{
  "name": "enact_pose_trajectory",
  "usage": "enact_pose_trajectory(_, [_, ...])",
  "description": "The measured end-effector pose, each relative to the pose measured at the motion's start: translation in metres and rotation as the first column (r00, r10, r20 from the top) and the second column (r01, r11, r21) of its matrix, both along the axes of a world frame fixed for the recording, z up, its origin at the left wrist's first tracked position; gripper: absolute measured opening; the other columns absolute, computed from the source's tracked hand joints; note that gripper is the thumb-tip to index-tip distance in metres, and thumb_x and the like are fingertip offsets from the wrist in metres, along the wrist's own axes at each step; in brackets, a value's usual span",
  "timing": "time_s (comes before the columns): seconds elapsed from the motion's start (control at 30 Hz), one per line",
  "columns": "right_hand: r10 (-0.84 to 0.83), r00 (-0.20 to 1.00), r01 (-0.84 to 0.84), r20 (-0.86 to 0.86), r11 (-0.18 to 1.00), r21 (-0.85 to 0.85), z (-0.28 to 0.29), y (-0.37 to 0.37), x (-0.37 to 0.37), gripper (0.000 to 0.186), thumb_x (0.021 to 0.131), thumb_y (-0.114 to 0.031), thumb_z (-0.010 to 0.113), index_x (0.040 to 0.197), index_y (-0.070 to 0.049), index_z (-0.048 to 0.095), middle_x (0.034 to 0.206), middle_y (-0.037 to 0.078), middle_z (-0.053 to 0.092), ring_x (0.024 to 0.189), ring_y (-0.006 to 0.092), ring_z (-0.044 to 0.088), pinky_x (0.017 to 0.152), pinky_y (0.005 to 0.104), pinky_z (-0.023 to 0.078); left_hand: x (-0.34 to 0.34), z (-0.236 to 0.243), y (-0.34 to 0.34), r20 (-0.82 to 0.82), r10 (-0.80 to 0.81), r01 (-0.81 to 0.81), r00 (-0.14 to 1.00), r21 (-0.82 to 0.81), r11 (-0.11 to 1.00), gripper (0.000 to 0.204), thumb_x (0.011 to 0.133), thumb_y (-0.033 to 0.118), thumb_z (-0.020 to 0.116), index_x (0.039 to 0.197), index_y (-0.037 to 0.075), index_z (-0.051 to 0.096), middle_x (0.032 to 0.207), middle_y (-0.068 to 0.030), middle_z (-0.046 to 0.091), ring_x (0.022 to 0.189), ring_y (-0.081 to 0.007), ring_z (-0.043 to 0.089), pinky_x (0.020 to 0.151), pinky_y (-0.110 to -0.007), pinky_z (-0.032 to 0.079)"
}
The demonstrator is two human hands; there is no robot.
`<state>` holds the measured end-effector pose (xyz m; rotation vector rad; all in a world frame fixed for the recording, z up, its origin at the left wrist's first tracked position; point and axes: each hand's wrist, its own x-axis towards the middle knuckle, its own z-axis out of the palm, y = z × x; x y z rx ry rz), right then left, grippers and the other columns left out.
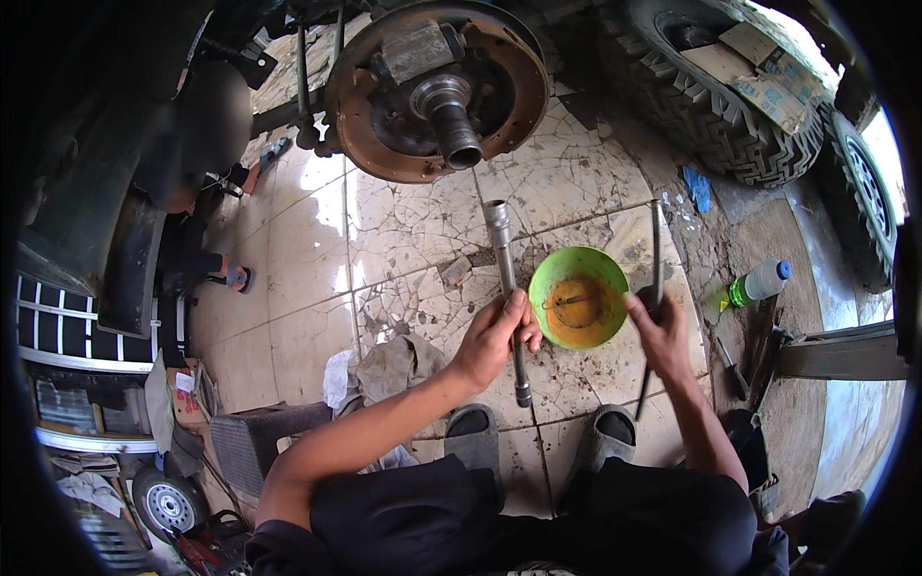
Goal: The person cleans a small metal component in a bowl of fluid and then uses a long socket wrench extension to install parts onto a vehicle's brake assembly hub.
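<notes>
My left hand (501, 331) is closed round a long steel socket wrench (498, 230), held nearly upright. My right hand (661, 329) grips a thin dark metal rod (656, 240) beside a green bowl (562, 264). Orange-brown stuff and a small dark slender item lie in the bowl. Above them a rusty round wheel backing plate (353, 106) surrounds a protruding steel spindle (455, 134). A grey cloth (403, 370) lies on the cracked tiles (288, 326) left of my hands, near my slippers (471, 432).
Another person's sandalled foot (236, 276) and body show at left. Large tyres (730, 134) with cardboard stand upper right. A plastic bottle (764, 283), tools (732, 370) and a metal beam (836, 355) are at right. A crate-like black box (259, 442) and spare wheel (168, 504) are lower left.
</notes>
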<state>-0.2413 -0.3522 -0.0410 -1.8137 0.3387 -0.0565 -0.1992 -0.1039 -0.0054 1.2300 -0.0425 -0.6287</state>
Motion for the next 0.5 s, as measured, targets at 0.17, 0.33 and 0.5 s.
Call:
enact_pose_trajectory(0.17, [0.203,0.978,-0.158,-0.049,0.873,0.461,0.000,0.076,-0.017,0.037,0.084,-0.023,0.078,0.105,0.003,0.062,0.083,0.003,0.063,0.073,0.0091,0.058,0.065,0.0249,0.049,-0.007,0.017,-0.002,0.391,0.038,-0.079,0.920,0.091,0.993,0.041,0.105,0.045,0.027,0.089,0.011,0.042,0.090,-0.0133,0.061,0.090,-0.0186,0.054,0.088,-0.034,0.037])
enact_pose_trajectory(0.33, [0.343,0.938,-0.312,0.053,0.767,0.561,-0.023,0.089,-0.032,0.034,0.084,-0.028,0.078,0.098,0.000,0.066,0.076,0.000,0.062,0.066,0.0049,0.053,0.057,0.0230,0.044,-0.005,0.018,0.010,0.373,0.152,-0.207,0.915,0.113,0.972,0.043,0.105,0.048,0.025,0.092,0.011,0.043,0.095,-0.0167,0.063,0.094,-0.0170,0.053,0.088,-0.033,0.035])
enact_pose_trajectory(0.5, [0.328,0.932,-0.362,0.153,0.832,0.421,-0.045,0.107,-0.039,0.033,0.079,-0.028,0.083,0.090,-0.002,0.066,0.063,-0.005,0.050,0.058,0.0029,0.042,0.049,0.0240,0.034,-0.008,0.023,0.004,0.343,0.252,-0.311,0.905,0.128,0.942,0.044,0.106,0.046,0.023,0.090,0.010,0.042,0.090,-0.0119,0.057,0.087,-0.0158,0.049,0.084,-0.031,0.035])
